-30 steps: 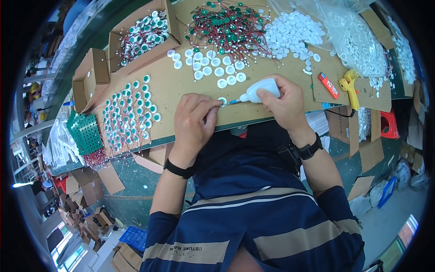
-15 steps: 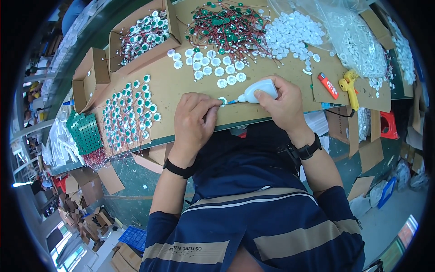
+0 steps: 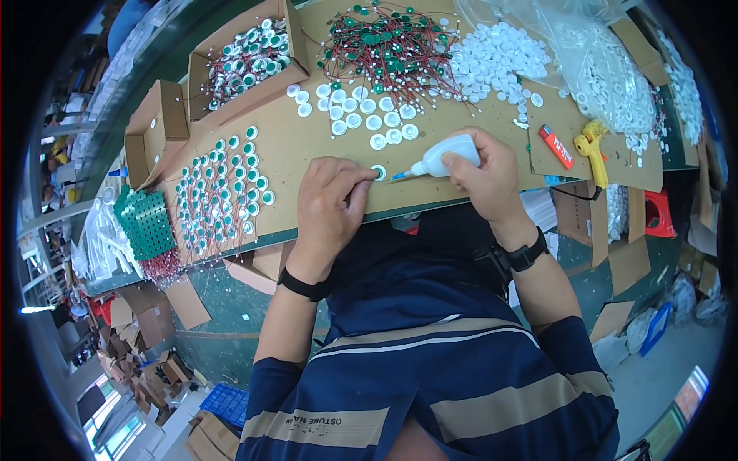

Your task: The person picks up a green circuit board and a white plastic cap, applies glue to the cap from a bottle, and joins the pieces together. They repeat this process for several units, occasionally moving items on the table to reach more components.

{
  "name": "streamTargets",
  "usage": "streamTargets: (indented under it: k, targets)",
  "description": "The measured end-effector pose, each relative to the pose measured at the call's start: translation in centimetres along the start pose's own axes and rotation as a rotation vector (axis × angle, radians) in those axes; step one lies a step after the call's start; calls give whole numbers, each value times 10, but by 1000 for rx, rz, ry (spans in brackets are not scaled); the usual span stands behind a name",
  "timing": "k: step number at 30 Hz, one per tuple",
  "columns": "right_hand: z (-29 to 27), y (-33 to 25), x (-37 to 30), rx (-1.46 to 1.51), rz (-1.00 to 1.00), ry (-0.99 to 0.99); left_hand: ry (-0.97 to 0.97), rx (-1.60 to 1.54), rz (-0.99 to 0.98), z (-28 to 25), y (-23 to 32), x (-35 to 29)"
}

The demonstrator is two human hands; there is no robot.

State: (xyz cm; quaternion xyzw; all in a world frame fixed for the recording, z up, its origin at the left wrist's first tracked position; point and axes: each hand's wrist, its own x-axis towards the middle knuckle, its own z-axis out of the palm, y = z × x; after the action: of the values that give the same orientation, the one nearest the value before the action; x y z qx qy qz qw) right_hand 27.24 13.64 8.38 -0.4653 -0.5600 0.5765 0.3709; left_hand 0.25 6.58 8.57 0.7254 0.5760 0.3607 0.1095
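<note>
My right hand is wrapped round a white squeeze bottle, which is tilted with its thin blue-tipped nozzle pointing left and down. A small white round cap lies on the cardboard work surface, just left of the nozzle tip and apart from it. My left hand is curled, its index fingertip holding the cap's left edge. Whether the thumb also touches the cap is hidden. Several loose white round caps lie beyond the hands. To the left, rows of white caps with green discs and red wires are laid out.
A tangled heap of green discs on red wires sits at the back beside a pile of white caps. Filled and open cardboard boxes stand back left. At right lie a red lighter and a yellow glue gun.
The bottle in my right hand has drawn back slightly to the right, and its nozzle tip has moved away from the cap. My left hand stays at the cap.
</note>
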Motion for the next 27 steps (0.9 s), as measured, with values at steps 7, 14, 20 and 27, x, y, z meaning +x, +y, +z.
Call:
streamTargets:
  k: [7, 14, 20, 27]
  targets:
    - [-21, 6, -6, 514, 20, -1, -3, 7, 24, -1, -1, 0]
    - [-36, 23, -6, 644, -32, -31, -40, 6, 51, -11, 5, -2]
    - [-40, 31, -11, 652, -49, -21, -34, 108, -11, -37, 6, -29]
    - [-41, 34, -10, 627, -59, -44, 20, 298, -102, -78, -7, -66]
